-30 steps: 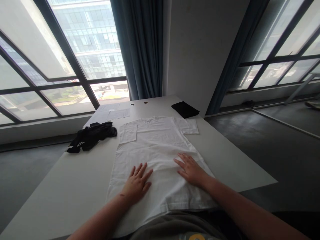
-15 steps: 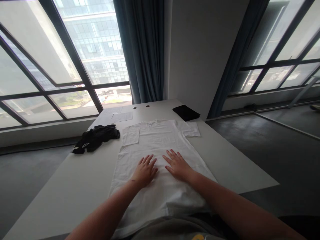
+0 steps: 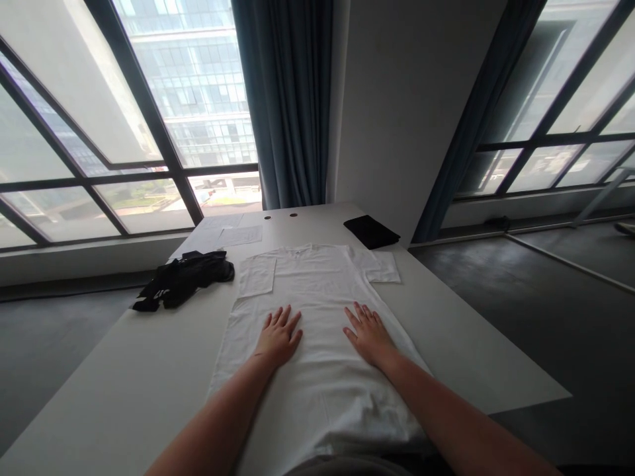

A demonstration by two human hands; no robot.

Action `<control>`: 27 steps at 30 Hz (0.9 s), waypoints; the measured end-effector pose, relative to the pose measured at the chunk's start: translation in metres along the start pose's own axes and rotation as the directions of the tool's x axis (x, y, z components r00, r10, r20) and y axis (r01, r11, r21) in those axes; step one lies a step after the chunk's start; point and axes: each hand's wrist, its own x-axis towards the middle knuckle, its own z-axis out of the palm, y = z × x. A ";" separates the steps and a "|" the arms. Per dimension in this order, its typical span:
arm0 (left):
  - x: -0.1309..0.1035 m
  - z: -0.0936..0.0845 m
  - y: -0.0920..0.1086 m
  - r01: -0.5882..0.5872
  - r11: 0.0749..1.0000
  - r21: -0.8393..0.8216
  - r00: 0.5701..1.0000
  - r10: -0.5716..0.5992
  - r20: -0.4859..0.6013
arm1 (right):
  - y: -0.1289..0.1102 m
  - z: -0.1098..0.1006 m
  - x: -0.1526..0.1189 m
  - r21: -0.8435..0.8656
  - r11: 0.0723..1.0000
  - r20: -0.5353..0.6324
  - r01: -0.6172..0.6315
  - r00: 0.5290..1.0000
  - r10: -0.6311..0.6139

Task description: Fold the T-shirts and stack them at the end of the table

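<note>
A white T-shirt (image 3: 317,317) lies spread on the table, collar at the far end and sleeves out to both sides. Its near hem reaches the table's front edge by my body, with some creases there. My left hand (image 3: 278,336) rests palm down on the left part of the shirt's body, fingers spread. Palm down as well, my right hand (image 3: 368,336) lies on the right part, fingers apart. Neither hand grips the fabric. Bare shirt fabric shows between the two hands.
The white table (image 3: 129,383) carries a crumpled black garment (image 3: 186,279) on the left, a folded black cloth (image 3: 372,231) at the far right, and sheets of paper (image 3: 241,235) at the far left. Beyond stand a blue curtain (image 3: 285,106), windows and a pillar (image 3: 411,112).
My hands have slid apart across the shirt, the left one to the left and the right one to the right. The view has shifted slightly.
</note>
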 end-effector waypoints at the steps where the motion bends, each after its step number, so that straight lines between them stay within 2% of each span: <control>1: -0.001 0.000 -0.001 -0.005 1.000 -0.003 1.000 0.005 -0.006 | 0.002 0.001 -0.002 -0.006 1.000 -0.009 -0.004 1.000 0.004; 11: -0.014 -0.006 -0.008 -0.004 1.000 -0.015 1.000 0.004 0.000 | 0.007 0.014 -0.019 0.002 1.000 -0.057 0.020 0.998 -0.020; 13: -0.017 -0.005 -0.008 0.017 1.000 -0.013 1.000 -0.016 0.016 | 0.009 0.015 -0.016 0.006 1.000 -0.036 0.022 0.999 -0.022; 15: -0.020 -0.004 -0.008 0.035 0.999 -0.010 0.999 -0.035 0.032 | 0.013 0.009 -0.002 0.010 1.000 -0.021 0.025 0.999 -0.025; 18: -0.021 -0.007 -0.004 0.049 0.999 0.001 0.998 -0.049 0.038 | 0.023 -0.012 0.048 0.009 1.000 -0.060 0.025 0.998 -0.025; 21: -0.007 -0.020 0.005 0.065 0.998 0.022 0.998 -0.065 -0.011 | 0.036 -0.042 0.124 0.026 0.998 -0.066 -0.058 0.996 0.060; 24: 0.031 -0.036 0.013 0.069 0.997 0.036 0.994 -0.066 -0.084 | 0.050 -0.065 0.197 0.104 0.979 0.054 -0.177 0.984 0.172; 27: 0.078 -0.041 0.009 0.058 0.998 0.038 0.992 -0.054 -0.112 | 0.063 -0.068 0.239 0.113 0.959 0.108 -0.260 0.963 0.248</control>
